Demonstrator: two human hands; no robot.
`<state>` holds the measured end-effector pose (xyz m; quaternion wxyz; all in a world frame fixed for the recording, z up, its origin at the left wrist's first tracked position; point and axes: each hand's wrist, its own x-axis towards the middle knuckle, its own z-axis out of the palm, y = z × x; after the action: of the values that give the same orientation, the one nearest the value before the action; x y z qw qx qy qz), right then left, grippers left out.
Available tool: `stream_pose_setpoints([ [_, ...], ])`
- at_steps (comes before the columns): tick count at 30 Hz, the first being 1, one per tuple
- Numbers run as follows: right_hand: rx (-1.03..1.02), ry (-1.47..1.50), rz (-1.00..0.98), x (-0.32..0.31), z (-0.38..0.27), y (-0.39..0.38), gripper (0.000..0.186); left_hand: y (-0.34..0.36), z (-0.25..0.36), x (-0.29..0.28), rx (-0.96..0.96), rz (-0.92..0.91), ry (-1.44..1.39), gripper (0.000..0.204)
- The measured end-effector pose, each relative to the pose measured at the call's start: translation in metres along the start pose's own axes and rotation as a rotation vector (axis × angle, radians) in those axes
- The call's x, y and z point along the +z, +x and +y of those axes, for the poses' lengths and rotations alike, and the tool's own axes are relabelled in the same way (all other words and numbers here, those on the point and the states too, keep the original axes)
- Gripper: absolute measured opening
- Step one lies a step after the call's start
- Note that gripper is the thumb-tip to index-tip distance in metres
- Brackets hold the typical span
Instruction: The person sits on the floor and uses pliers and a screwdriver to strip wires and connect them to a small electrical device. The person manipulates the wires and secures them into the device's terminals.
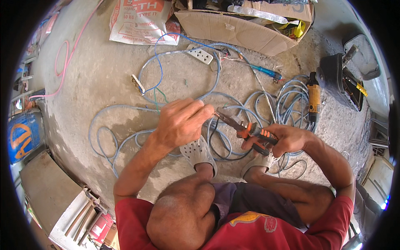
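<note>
Over the middle of the floor (89, 83), right hand (290, 139) wrapped around black-orange pliers (246, 131), partly hiding them; left hand (181, 123) pinched closed by the tip, any held piece hard to make out.

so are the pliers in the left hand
No, the right hand grips the pliers by the handles, with their tip close to the left hand's fingertips.

The shirt (135, 227) was red, the shorts (260, 200) dark, the clogs (192, 151) pale.
Short sleeves (343, 208) matched the shirt, whose front bore a yellow emblem (251, 216) beside a pale outlined badge (271, 225); the shorts looked greyish purple, and round holes dotted the off-white clogs.
</note>
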<state>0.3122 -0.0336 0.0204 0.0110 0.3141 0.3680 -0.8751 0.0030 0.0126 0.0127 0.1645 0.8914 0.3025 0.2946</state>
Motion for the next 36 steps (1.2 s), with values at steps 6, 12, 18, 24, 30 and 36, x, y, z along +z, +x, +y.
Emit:
stream_pose_setpoints([
  [6,-0.007,-0.039,0.025,0.004,0.0,-0.003,0.07,-0.003,0.002,0.003,-0.042,-0.041,-0.103,0.017],
  [12,0.011,-0.239,0.127,0.008,0.006,-0.004,0.05,-0.009,0.003,0.008,-0.18,-0.057,-0.295,0.012],
  [18,-0.387,-0.952,0.478,0.006,0.007,-0.003,0.037,-0.013,0.014,0.011,-0.415,-0.044,-0.495,0.017],
  [24,-0.496,-1.752,0.821,-0.004,-0.018,-0.015,0.023,-0.013,0.021,0.009,-0.755,-0.196,-0.964,0.035],
  [30,-0.53,-1.805,0.787,-0.017,-0.033,-0.022,0.042,-0.013,0.026,0.021,-0.706,-0.086,-1.02,0.023],
  [36,-0.093,0.179,0.091,-0.007,0.014,-0.026,0.086,-0.014,0.007,0.015,-0.035,0.107,-0.163,0.02],
])
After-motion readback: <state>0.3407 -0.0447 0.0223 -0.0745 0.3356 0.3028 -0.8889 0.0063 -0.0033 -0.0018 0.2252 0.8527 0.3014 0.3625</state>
